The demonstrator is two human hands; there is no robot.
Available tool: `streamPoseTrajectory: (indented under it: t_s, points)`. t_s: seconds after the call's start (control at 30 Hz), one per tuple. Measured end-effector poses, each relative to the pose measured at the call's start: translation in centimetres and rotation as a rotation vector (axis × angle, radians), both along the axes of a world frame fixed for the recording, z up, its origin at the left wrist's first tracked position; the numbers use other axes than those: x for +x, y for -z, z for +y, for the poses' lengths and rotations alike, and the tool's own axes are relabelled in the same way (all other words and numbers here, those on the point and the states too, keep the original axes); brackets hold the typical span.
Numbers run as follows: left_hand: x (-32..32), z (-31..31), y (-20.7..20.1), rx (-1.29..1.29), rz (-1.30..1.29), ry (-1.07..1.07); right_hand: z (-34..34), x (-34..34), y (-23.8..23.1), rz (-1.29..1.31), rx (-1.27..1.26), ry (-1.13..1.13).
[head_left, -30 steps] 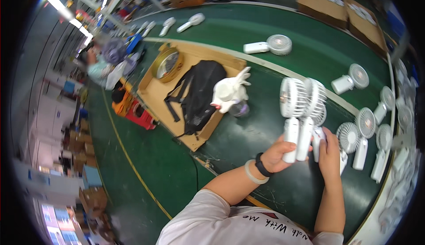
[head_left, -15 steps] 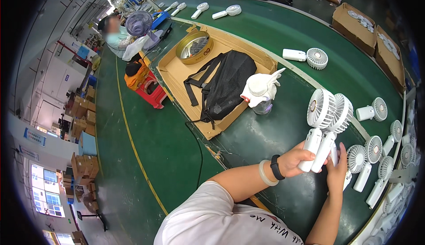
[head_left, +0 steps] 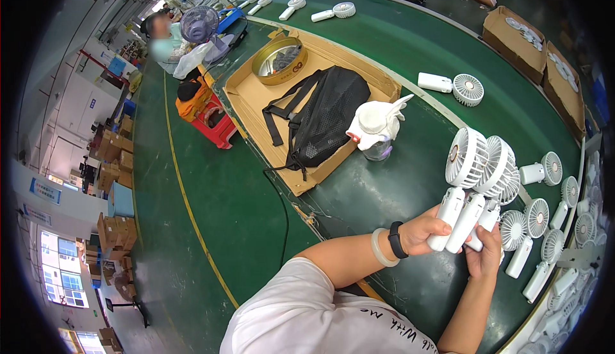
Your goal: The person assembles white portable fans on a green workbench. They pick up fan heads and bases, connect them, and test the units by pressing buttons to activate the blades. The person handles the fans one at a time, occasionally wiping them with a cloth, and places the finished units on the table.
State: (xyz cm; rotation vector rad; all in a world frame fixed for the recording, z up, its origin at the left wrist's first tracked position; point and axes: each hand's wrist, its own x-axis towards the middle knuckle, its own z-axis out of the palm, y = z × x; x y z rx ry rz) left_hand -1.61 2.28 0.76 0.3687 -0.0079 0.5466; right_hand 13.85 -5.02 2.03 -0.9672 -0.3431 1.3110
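Note:
In front of me I hold three white handheld fans upright in a bunch, their round heads up. My left hand (head_left: 423,231) is closed round the handles of the left fan (head_left: 466,157) and the middle fan (head_left: 473,216), thumb across the front. My right hand (head_left: 485,253) grips the lower handle of the third fan (head_left: 485,223), whose head is partly hidden behind the others. Just to the right, more white handheld fans (head_left: 537,218) lie on the green bench (head_left: 410,194).
A cardboard tray (head_left: 251,101) holds a black mesh bag (head_left: 333,117) and a round gold tin (head_left: 272,77). Beside it stands a jar with a white cloth cover (head_left: 375,123). Fans lie spaced along the green belt (head_left: 384,34). Boxes of white parts (head_left: 516,40) sit far right; co-workers sit beyond.
My right hand has come up beside my left, and the third fan now shows more clearly next to the other two. The view has shifted slightly.

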Motion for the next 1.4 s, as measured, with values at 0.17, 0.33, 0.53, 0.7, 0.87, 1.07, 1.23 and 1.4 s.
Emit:
streamPoseTrajectory:
  t_s: [0.17,0.33,0.53,0.7,0.87,1.07,1.23,1.4]
  points:
    - [-0.2,0.0,-0.5,-0.014,-0.002,-0.003,-0.1,0.1,0.5,0.094,0.054,-0.069]
    - [-0.1,0.1,-0.5,-0.023,0.001,-0.001,0.1,-0.7,0.2,0.103,0.088,-0.075]
    - [-0.1,0.1,-0.7,-0.021,0.011,-0.011,0.1,-0.6,0.4,0.125,0.142,-0.104]
    - [0.3,0.2,0.6,-0.069,-0.04,-0.005,0.1,-0.8,0.2,0.125,0.129,-0.031]
    - [0.2,0.2,-0.7,-0.06,0.004,-0.034,-0.1,-0.3,0.5,0.125,0.158,-0.052]
    - [0.1,0.1,-0.7,-0.096,0.01,-0.014,-0.3,0.3,0.8,0.087,0.163,-0.083]
    - [0.3,0.0,-1.0,-0.087,0.044,-0.021,-0.3,0.6,1.3,0.114,0.151,-0.08]
    - [0.0,0.3,-0.8,-0.067,0.009,0.008,-0.4,0.4,1.3,0.114,0.195,-0.101]
